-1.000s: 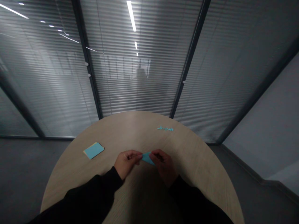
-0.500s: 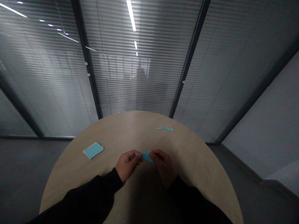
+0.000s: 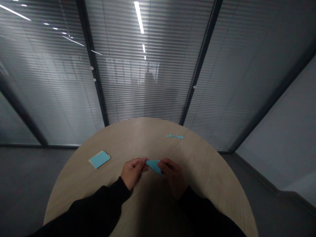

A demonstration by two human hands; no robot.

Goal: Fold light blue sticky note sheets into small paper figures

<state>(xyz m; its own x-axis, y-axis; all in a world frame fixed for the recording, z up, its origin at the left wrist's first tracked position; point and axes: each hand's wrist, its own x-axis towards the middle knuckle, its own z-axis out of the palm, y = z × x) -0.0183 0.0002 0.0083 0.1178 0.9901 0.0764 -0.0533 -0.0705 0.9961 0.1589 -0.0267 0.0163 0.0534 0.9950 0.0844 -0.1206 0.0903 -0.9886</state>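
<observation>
Movement: the fingertips of the left hand (image 3: pixel 132 172) have moved outward along the blue paper piece (image 3: pixel 154 165), baring more of its left end than half a second ago; the right hand (image 3: pixel 175 176) is almost unmoved.
Blinds (image 3: pixel 148 102): pale slats behind dark-framed panes fill the background; strips of light gleam across them.
Table (image 3: pixel 138 138): round, wood-toned, set before the panes; a shadow falls on its near part.
Sleeves (image 3: pixel 96 210): both black, reaching in from the near side.
Right hand: thumb and fingers pinch the paper's right end.
Left hand: thumb and fingers grasp its left tip.
Paper stack (image 3: pixel 100 159): lies left of the hands, well apart; blue on top, yellow edge beneath.
Blue paper piece: stretched between the hands, tapering leftward; whether it touches the table cannot be told.
Blue scraps (image 3: pixel 181 137): strewn in a thin line beyond the right hand.
</observation>
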